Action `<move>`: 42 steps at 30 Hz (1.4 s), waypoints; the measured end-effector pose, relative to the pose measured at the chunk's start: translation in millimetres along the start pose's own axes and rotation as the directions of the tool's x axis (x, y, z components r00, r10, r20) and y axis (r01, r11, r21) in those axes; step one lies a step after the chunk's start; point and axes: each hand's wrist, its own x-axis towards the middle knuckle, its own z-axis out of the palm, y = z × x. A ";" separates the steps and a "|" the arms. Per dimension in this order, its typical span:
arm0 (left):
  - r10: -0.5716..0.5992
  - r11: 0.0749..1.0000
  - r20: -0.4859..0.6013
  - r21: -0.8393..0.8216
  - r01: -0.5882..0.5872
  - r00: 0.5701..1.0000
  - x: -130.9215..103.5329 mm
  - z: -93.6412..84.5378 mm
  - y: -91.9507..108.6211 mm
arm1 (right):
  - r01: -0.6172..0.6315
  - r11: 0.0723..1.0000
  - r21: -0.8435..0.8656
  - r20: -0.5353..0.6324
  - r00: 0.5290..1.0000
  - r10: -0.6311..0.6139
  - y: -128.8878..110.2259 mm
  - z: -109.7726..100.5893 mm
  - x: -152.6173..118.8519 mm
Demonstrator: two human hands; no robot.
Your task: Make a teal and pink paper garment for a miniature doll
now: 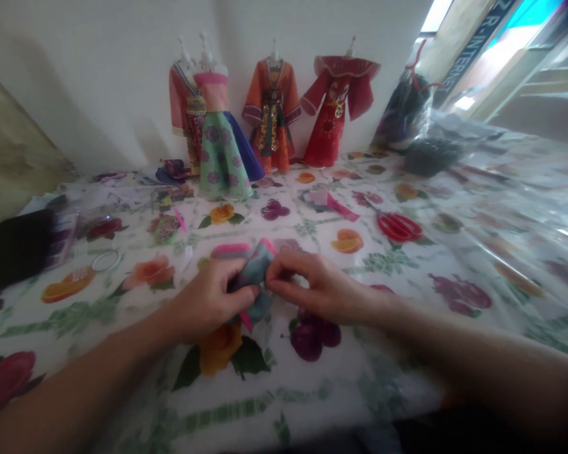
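Above the flowered tablecloth [284, 403], my left hand [220, 290] grips a small piece of grey-green fabric [260, 261] with pink edging, thumb pressed over it. My right hand [307, 280] is closed in a pinch at the fabric's right side. Whatever lies between its fingertips, such as a needle or the fabric edge, is too small to make out. Just behind my left hand, another pink-edged piece [230, 249] lies on the cloth. Red-handled scissors [400, 226] rest to the right, beyond my right hand.
Along the wall stand several doll-sized forms in dresses, including a green flowered skirt [222, 151] and a red robe [324, 113]. Fabric scraps [334, 203] lie mid-table. A black flat item [16, 246] and a ring [106, 260] are at left; clear plastic covers the right side.
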 end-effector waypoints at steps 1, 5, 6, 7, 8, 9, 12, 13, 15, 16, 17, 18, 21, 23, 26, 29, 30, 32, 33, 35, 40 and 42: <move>0.001 1.000 0.000 0.010 -0.001 1.000 -0.4 -0.2 0.1 | 0.005 1.000 0.000 0.002 1.000 -0.005 0.1 0.0 -0.1; 0.003 1.000 0.013 0.013 -0.003 1.000 -0.6 0.3 -0.5 | 0.020 1.000 0.006 0.007 1.000 -0.020 0.6 0.3 -0.1; -0.002 1.000 0.016 0.010 0.002 1.000 -0.2 0.6 -0.9 | 0.018 1.000 0.005 0.008 1.000 -0.019 0.7 0.5 0.0; -0.009 1.000 0.018 0.011 0.008 1.000 0.2 0.7 -1.2 | 0.016 1.000 0.003 0.008 1.000 -0.016 1.0 0.6 0.1; -0.015 1.000 0.017 0.016 0.014 1.000 0.7 0.7 -1.4 | 0.014 1.000 -0.001 0.006 1.000 -0.014 1.2 0.8 0.2; -0.019 1.000 0.017 0.019 0.019 1.000 1.1 0.6 -1.5 | 0.012 1.000 -0.005 0.005 1.000 -0.012 1.5 0.9 0.2; -0.025 0.999 0.030 0.027 0.024 0.999 1.3 -0.1 -1.2 | 0.012 1.000 -0.018 0.001 1.000 -0.012 1.9 1.0 0.2; -0.024 0.999 0.032 0.032 0.023 0.999 1.1 -0.3 -0.9 | 0.013 1.000 -0.021 0.001 1.000 -0.013 1.9 1.0 0.1; -0.020 0.999 0.021 0.048 0.019 1.000 0.4 -0.3 -0.8 | 0.013 1.000 -0.024 0.002 1.000 -0.013 1.5 0.9 0.0; -0.017 0.998 0.012 0.056 0.016 1.000 0.1 -0.2 -1.0 | 0.011 1.000 -0.025 0.004 1.000 -0.010 1.2 0.9 0.0; -0.013 0.998 0.005 0.058 0.013 1.000 -0.1 0.0 -1.5 | 0.009 1.000 -0.025 0.007 1.000 -0.008 0.9 0.8 0.0; -0.011 0.998 0.002 0.055 0.011 1.000 -0.1 0.1 -2.2 | 0.010 1.000 -0.023 0.008 1.000 -0.010 0.6 0.8 0.1; -0.010 0.999 0.016 0.039 0.010 1.000 0.2 0.2 -4.7 | 0.016 1.000 -0.006 0.012 1.000 -0.016 -0.3 0.4 0.5; -0.017 0.999 0.024 0.038 0.017 1.000 0.1 0.0 -5.5 | 0.017 1.000 0.007 0.013 1.000 -0.017 -0.5 0.1 0.7; -0.024 0.998 0.015 0.051 0.023 1.000 -0.5 -0.2 -4.4 | 0.020 1.000 0.009 0.013 1.000 -0.020 0.1 0.0 0.6; -0.014 0.999 0.005 0.049 0.014 1.000 -0.7 0.2 -2.6 | 0.019 1.000 -0.002 0.006 1.000 -0.019 1.3 0.3 0.3; -0.014 0.999 0.005 0.043 0.014 1.000 -0.5 0.3 -2.4 | 0.015 1.000 -0.006 0.005 1.000 -0.015 1.6 0.4 0.2; -0.020 0.999 0.013 0.031 0.020 1.000 0.2 0.1 -2.9 | 0.005 1.000 -0.012 0.006 1.000 -0.005 1.8 0.3 0.2; -0.027 0.999 0.023 0.027 0.027 0.999 0.5 -0.3 -3.4 | 0.002 1.000 -0.012 0.007 1.000 -0.002 1.8 0.1 0.3; -0.039 0.999 0.041 0.021 0.039 0.998 0.7 -1.3 -4.9 | -0.001 1.000 -0.011 0.005 1.000 0.002 1.6 -0.5 0.6; -0.010 0.999 0.044 0.036 0.009 0.999 0.1 -2.6 -7.3 | -0.003 0.999 -0.032 -0.007 1.000 0.003 1.1 -2.1 1.6; 0.010 1.000 0.036 0.021 -0.011 0.999 0.3 -1.9 -6.6 | 0.010 0.999 -0.039 -0.011 1.000 -0.010 1.0 -2.0 1.7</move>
